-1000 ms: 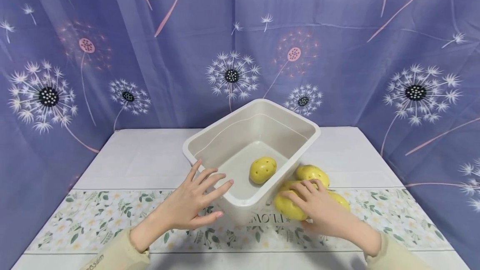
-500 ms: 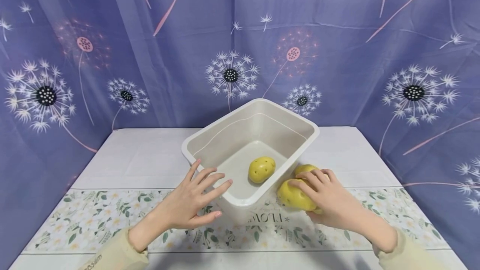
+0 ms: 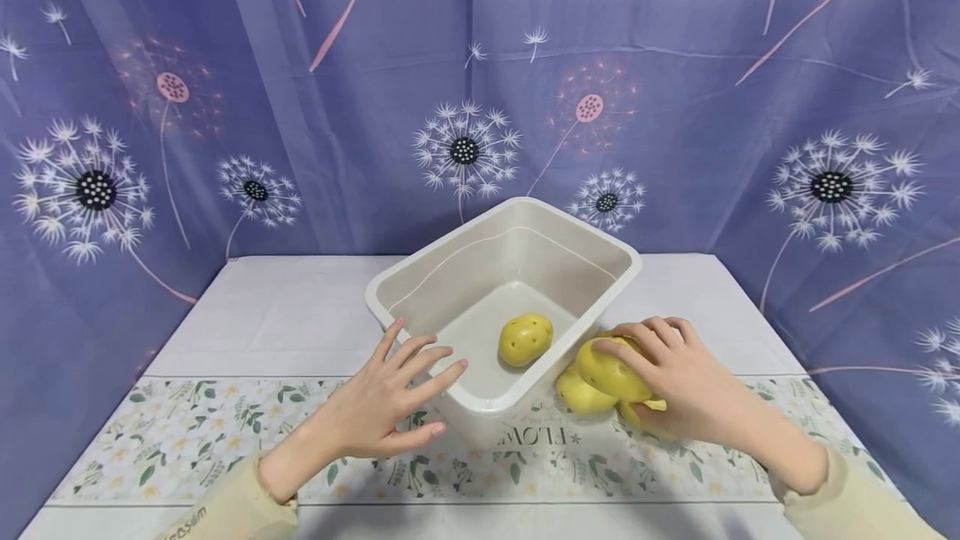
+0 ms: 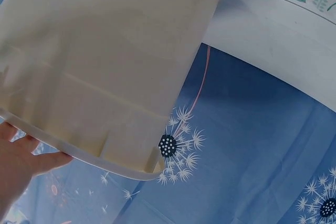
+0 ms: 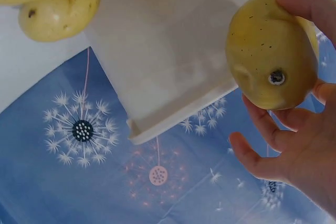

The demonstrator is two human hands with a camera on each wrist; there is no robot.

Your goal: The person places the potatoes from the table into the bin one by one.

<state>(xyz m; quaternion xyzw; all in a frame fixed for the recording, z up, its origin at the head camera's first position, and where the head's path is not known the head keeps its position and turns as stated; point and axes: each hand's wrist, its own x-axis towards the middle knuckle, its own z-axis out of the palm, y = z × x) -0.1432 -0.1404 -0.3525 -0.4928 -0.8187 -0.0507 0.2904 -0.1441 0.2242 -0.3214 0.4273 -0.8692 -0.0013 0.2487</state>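
Note:
A yellow potato (image 3: 609,372) is gripped in my right hand (image 3: 686,377), held above the other potatoes to the right of the bin. The right wrist view shows this potato (image 5: 270,53) between thumb and fingers, with a dark round spot low on its side. Beneath it sit more yellow potatoes (image 3: 581,395), partly covered by the hand. My left hand (image 3: 386,402) spreads its straight fingers over the near left rim of the pale grey bin (image 3: 491,402). In the left wrist view, the fingertips lie right at the rim (image 4: 89,159). One potato (image 3: 525,340) lies on the bin's floor.
The bin stands at an angle on a white table (image 3: 300,298) with a floral printed band (image 3: 187,440) across its front. Purple curtains (image 3: 360,107) with dandelion prints hang behind the table and along both sides.
My right hand has lifted one potato off the cluster, moving slightly up and right. The left hand, the bin and the potato inside it have stayed put.

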